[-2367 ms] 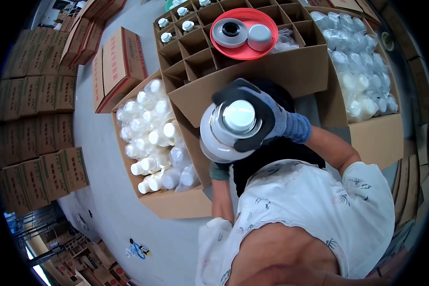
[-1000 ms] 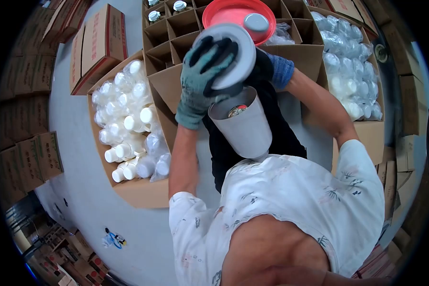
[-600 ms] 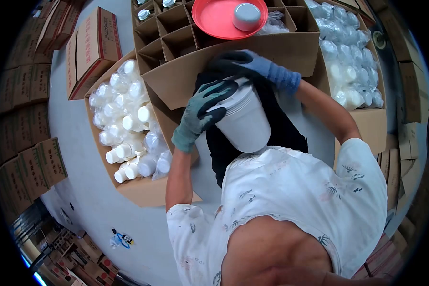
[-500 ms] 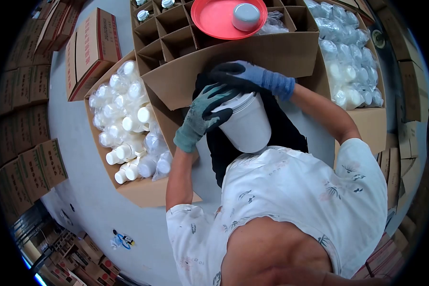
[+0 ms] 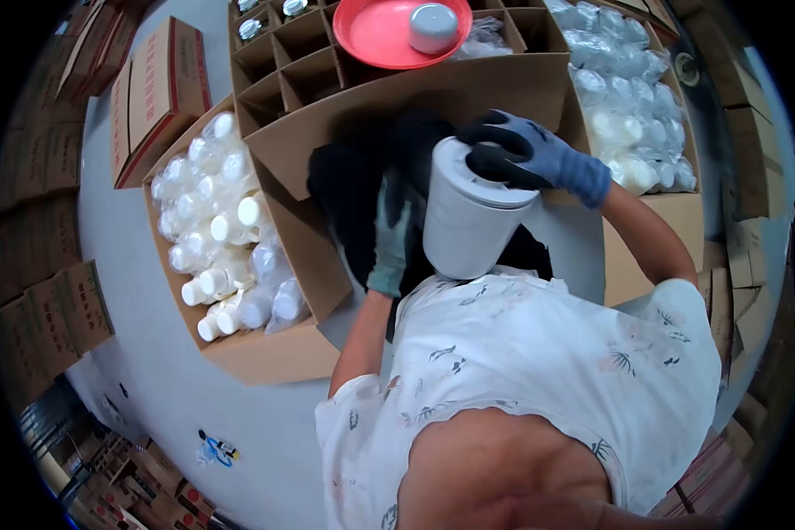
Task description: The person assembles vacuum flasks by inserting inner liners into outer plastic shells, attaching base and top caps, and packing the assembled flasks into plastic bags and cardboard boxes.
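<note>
A white plastic bucket [image 5: 470, 231] with a white lid [image 5: 455, 168] stands tilted on the person's lap, between the dark trouser legs. My right hand [image 5: 539, 157], in a blue glove with black-coated fingers, curls over the right part of the lid, its fingers and thumb bent on the rim. My left hand [image 5: 394, 231], in a green-grey glove, is just left of the bucket with its fingers stretched away from me. Its palm faces the bucket wall; whether it touches is hard to see.
A divided carton [image 5: 406, 93] stands in front, carrying a red basin [image 5: 362, 31] with a grey-white cup [image 5: 433, 26]. An open carton of wrapped white bottles [image 5: 208, 221] is at left, another with wrapped bottles [image 5: 632, 128] at right. A closed carton [image 5: 159, 97] stands at far left.
My left hand has come off the lid and dropped to the bucket's left side. My right hand has shifted right on the lid, and the bucket has moved slightly and turned.
</note>
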Action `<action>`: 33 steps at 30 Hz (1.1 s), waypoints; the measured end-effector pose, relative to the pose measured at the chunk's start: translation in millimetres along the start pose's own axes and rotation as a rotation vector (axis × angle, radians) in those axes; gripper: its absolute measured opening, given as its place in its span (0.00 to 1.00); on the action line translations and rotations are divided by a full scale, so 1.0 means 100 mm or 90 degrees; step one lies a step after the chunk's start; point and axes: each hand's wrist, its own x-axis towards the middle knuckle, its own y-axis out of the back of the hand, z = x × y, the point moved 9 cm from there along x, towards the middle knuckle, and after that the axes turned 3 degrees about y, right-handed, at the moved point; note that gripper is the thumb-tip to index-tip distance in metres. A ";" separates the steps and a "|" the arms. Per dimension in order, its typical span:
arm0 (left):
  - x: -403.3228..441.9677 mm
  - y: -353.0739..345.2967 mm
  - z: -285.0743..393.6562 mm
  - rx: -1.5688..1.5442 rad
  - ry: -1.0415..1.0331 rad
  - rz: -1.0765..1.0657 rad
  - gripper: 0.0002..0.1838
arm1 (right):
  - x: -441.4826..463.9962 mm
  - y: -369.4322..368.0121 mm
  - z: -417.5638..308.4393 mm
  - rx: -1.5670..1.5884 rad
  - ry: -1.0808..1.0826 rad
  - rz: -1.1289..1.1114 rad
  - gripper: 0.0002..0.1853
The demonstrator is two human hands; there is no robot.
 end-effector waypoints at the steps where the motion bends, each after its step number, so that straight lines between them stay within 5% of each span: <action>1: -0.15 -0.28 -0.23 0.224 -0.092 -0.059 0.27 | -0.19 0.05 0.08 -0.151 -0.059 -0.038 0.19; 3: -0.45 -0.69 -0.09 -0.843 0.554 -0.144 0.24 | -0.57 0.01 0.41 -0.101 -0.309 -0.111 0.19; 4: -0.39 -0.68 -0.15 -0.731 0.456 -0.175 0.23 | -0.79 -0.02 0.57 -0.071 -0.436 -0.141 0.19; 7: -0.32 -0.45 0.05 -0.475 0.165 -0.220 0.22 | -0.99 -0.24 0.88 0.002 -0.407 -0.048 0.20; 9: -0.31 -0.58 0.16 -0.770 0.441 -0.260 0.24 | -0.83 -0.13 0.48 -0.220 -0.055 0.139 0.24; 11: -0.28 -0.54 -0.11 -0.714 0.492 -0.244 0.22 | -0.59 -0.01 -0.10 0.148 0.083 0.219 0.26; 12: -0.28 -0.50 -0.23 -0.684 0.522 -0.236 0.22 | -0.52 0.02 -0.25 0.142 0.125 0.204 0.26; 14: 0.00 0.01 0.27 -0.408 0.363 -0.172 0.23 | -0.59 0.00 -0.10 0.262 0.089 0.281 0.26; 15: 0.07 0.20 0.47 -0.357 0.292 -0.121 0.24 | -0.73 -0.28 0.54 0.567 -0.140 0.449 0.23; 17: 0.19 0.42 1.72 0.166 -0.318 -0.057 0.30 | -0.70 -0.91 1.19 1.123 -0.422 0.249 0.23; 18: 0.20 0.33 1.86 0.227 -0.347 -0.115 0.31 | -0.59 -0.89 1.14 1.296 -0.082 0.005 0.21; 19: 0.22 0.23 1.93 0.289 -0.378 -0.158 0.32 | -0.58 -0.83 1.23 1.173 -0.186 0.127 0.21; 21: 0.38 0.36 1.48 0.053 -0.206 -0.082 0.30 | -0.69 -0.71 1.30 0.897 -0.369 0.343 0.22; 23: 0.44 0.17 0.71 -0.347 0.220 -0.220 0.28 | -0.68 -0.50 1.21 0.654 -0.201 0.449 0.23; 24: 0.31 0.17 0.26 -0.328 0.361 -0.098 0.25 | -0.65 -0.42 1.12 0.542 -0.106 0.451 0.23; 25: 0.35 0.13 0.16 -0.228 0.405 -0.142 0.22 | -0.60 -0.34 1.00 0.551 -0.077 0.445 0.24; 27: 0.55 0.31 0.65 -0.120 0.091 -0.095 0.20 | -0.50 -0.19 0.75 0.571 -0.019 0.430 0.26; 28: 0.55 0.42 1.44 0.123 -0.230 -0.035 0.23 | -0.47 -0.41 0.96 0.855 -0.134 0.414 0.26; 29: 0.48 0.33 1.94 0.363 -0.339 -0.063 0.27 | -0.47 -0.72 1.08 1.141 -0.255 0.378 0.26; 30: 0.46 0.30 2.11 0.391 -0.393 -0.089 0.27 | -0.50 -0.93 1.18 1.226 -0.331 0.243 0.28; 31: 0.46 0.25 2.21 0.420 -0.450 -0.102 0.27 | -0.50 -0.88 1.20 1.184 -0.352 0.313 0.27; 33: 0.71 0.55 1.64 0.133 -0.313 -0.033 0.21 | -0.44 -0.63 1.04 1.079 -0.385 0.432 0.25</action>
